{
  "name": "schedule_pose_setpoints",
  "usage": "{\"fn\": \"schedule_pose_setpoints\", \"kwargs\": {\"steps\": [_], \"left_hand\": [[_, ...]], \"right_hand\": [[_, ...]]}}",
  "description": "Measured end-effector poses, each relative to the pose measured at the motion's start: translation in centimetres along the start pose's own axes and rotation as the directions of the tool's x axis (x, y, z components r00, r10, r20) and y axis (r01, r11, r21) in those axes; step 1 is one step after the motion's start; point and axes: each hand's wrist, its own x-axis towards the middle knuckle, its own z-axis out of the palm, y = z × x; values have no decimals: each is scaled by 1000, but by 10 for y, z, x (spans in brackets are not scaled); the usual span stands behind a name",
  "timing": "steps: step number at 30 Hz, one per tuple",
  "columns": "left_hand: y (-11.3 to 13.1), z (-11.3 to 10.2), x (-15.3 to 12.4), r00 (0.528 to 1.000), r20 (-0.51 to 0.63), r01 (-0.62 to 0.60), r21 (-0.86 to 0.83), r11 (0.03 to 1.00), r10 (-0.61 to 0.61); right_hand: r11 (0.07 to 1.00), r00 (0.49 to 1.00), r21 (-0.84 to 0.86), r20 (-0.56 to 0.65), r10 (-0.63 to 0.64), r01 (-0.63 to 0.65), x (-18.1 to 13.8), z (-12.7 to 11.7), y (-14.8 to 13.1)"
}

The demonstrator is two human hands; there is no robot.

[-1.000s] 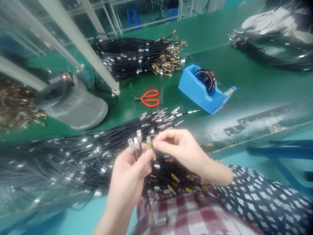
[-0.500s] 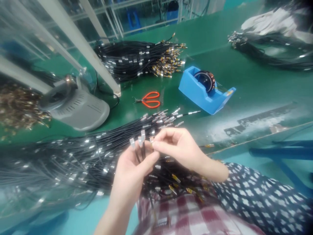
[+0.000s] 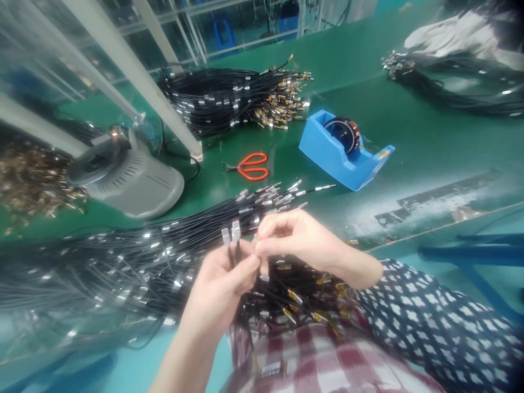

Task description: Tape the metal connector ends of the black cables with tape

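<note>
My left hand (image 3: 221, 289) pinches a few thin black cables upright, their silver ferrule ends (image 3: 231, 233) sticking up above my thumb. My right hand (image 3: 295, 240) is closed right beside them, its fingertips pressed on one cable end next to my left thumb. Under both hands a large bundle of black cables (image 3: 135, 262) with silver sleeves fans across the green table (image 3: 409, 136) and down onto my lap, where gold-tipped ends (image 3: 303, 305) show.
Orange-handled scissors (image 3: 251, 166) and a blue tape dispenser (image 3: 341, 148) lie beyond the bundle. A grey machine base (image 3: 131, 183) stands at left beside a pile of brass parts (image 3: 28, 174). More cable coils lie at the back (image 3: 229, 98) and far right (image 3: 450, 87).
My right hand has curled down closer to my left thumb, and the cable end it held is now covered by its fingers. The left hand's cables stay upright.
</note>
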Motion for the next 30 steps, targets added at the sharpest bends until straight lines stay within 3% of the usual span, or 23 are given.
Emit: {"fn": "schedule_pose_setpoints", "kwargs": {"steps": [3,7,9,13,17,20,22,24,27,30], "left_hand": [[1,-4,1,996,70,58,-42,997,-55],[0,-2,0,988,119,103,-65,993,-95],[-2,0,1,987,125,116,-81,990,-105],[-5,4,5,987,118,121,-95,988,-109],[-8,5,4,987,109,127,-63,990,-120],[-9,6,0,998,-68,6,-9,1000,-7],[-8,8,-3,960,-243,-134,45,990,141],[-7,9,-4,932,-305,-190,51,980,196],[-7,9,-3,979,-195,-59,29,998,63],[-8,10,-2,992,-117,62,144,988,-45]], "right_hand": [[993,999,-112,36,-38,42,0,-5,-4],[981,977,-176,212,-38,76,-3,-21,-6],[972,985,-209,158,-76,109,-5,-28,-8],[932,980,-346,-127,-156,103,-6,-23,-12],[937,979,-340,-150,-139,81,-5,-9,-12],[925,977,-380,-189,-104,25,-7,-4,-16],[909,975,-416,-210,-71,-23,-8,-6,-20],[897,979,-436,-203,-30,-64,-9,-7,-24],[878,986,-471,-166,2,-81,-9,-8,-24],[876,994,-477,-109,19,-69,-12,-8,-20]]}}
